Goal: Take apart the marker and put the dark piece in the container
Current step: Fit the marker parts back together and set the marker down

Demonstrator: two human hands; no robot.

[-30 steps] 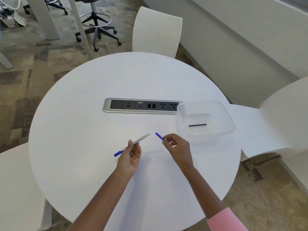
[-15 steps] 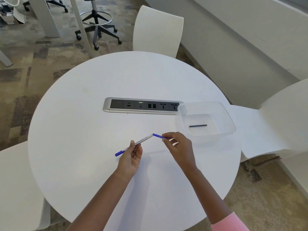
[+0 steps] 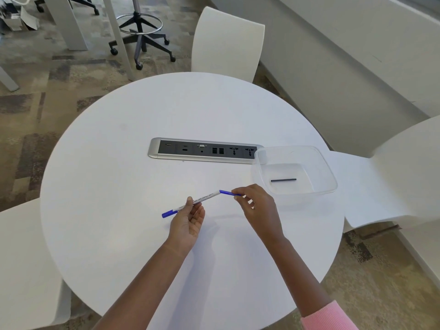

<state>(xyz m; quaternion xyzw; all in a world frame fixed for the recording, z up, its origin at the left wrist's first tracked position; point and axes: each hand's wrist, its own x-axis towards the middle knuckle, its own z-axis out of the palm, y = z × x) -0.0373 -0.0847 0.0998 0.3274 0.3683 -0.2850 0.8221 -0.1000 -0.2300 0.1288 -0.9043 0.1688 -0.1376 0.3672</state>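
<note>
I see an office: round table [image 3: 119, 186] with socket strip [image 3: 204, 151], stool [image 3: 140, 27] at 11 o'clock.

Small print runs along the marker [image 3: 202, 198] barrel — unreadable.

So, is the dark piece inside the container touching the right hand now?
Apart. The head view shows the dark piece lying on the container floor, with clear floor and the near wall between it and the right hand.

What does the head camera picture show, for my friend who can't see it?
Two hands, left hand and right hand, hold a white marker with blue ends above a round white table. A clear container nearby holds a dark piece.
</note>
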